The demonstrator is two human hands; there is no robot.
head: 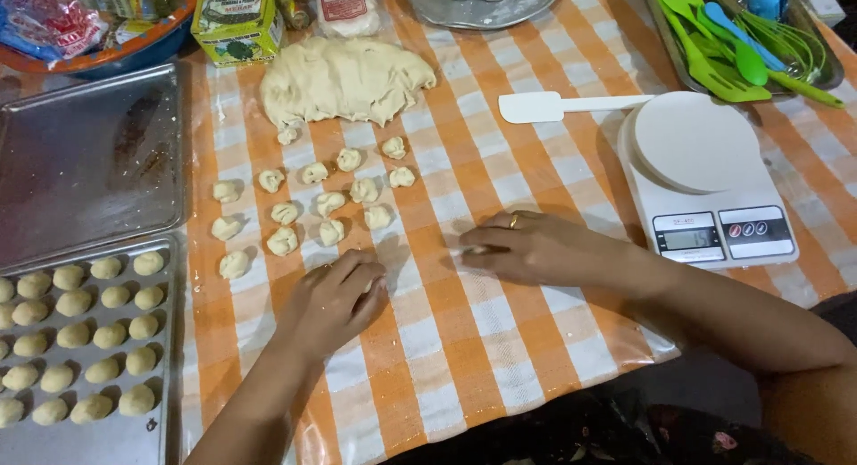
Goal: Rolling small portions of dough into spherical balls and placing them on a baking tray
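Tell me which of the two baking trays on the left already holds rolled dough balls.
The nearer tray, at the bottom left beside the left hand, is filled with rows of dough balls. The farther tray above it holds none.

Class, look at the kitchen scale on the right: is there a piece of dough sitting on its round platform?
No. The white kitchen scale has a bare round platform; the small dough pieces lie on the checked cloth.

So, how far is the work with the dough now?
Done: rows of round dough balls fill the lower tray. In hand: the left hand and the right hand each press palm-down on the checked cloth; any dough beneath them is hidden. Left: rough cut pieces lie unshaped, a big dough lump is uncut, and the upper tray holds nothing.
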